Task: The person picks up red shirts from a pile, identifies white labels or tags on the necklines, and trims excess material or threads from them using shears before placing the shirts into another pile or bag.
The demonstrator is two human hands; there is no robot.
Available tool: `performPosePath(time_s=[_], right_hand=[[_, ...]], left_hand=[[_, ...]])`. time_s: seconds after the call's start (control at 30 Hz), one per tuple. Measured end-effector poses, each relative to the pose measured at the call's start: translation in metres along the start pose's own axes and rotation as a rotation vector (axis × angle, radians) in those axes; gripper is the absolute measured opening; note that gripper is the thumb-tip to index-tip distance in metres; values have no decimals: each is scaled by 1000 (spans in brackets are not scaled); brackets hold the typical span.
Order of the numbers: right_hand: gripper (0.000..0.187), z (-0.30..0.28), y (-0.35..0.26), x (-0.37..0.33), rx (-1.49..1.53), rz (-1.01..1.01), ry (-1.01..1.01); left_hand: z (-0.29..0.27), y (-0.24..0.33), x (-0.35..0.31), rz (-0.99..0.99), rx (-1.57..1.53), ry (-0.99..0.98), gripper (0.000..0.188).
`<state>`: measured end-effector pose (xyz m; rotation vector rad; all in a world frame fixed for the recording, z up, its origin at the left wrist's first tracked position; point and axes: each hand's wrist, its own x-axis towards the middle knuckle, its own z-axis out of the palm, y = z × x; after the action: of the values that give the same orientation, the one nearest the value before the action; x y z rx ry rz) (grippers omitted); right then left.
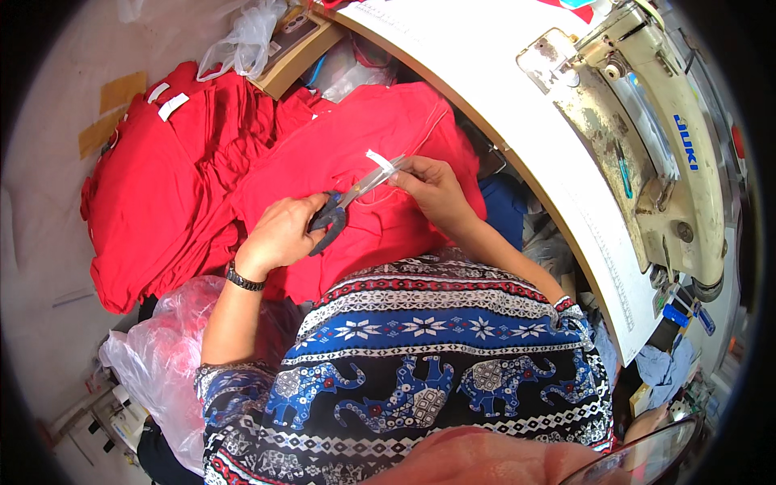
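One pair of dark-handled scissors (345,200) sits near the middle of the frame, its handles in the curled left hand (283,230), whose fingers are partly hidden, so I can't tell how they sit in the loops. The right hand (430,190) is closed to a pinch on a small white strip (378,160); its fingertips and the blade ends crowd together, and whether the blades touch the strip is hard to make out. The scissors' long axis runs aslant, handles lower left, tips upper right; the strip's free end points to the upper left. Beneath spreads red cloth (295,174), with a red garment pile (162,218) farther left. At right, a sewing machine (699,206) stands on a white tabletop (485,81), cut off by the upper edge.
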<state>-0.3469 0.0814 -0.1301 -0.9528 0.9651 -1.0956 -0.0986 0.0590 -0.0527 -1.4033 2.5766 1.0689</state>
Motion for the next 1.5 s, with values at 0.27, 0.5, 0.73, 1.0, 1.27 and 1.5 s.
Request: performPosePath(time_s=[0.27,0.5,0.73,1.0,1.27,1.5], right_hand=[[18,0,9,4,-92,-33,90],[20,-31,31,-18,-443,-259,119],[28,-46,44,-54,-628,-105,58],[20,-44,44,-59,-396,100,203],[22,-44,56,-54,-353,133,68],[13,-31,6,-38,192,274,18]], left_hand=[[5,-8,2,-106,-320,79,29],[-49,36,91,91,-68,338,28],[-62,83,244,198,317,400,34],[-36,97,291,574,218,483,25],[40,33,177,281,293,130,21],[-38,-21,198,252,-101,1030,37]])
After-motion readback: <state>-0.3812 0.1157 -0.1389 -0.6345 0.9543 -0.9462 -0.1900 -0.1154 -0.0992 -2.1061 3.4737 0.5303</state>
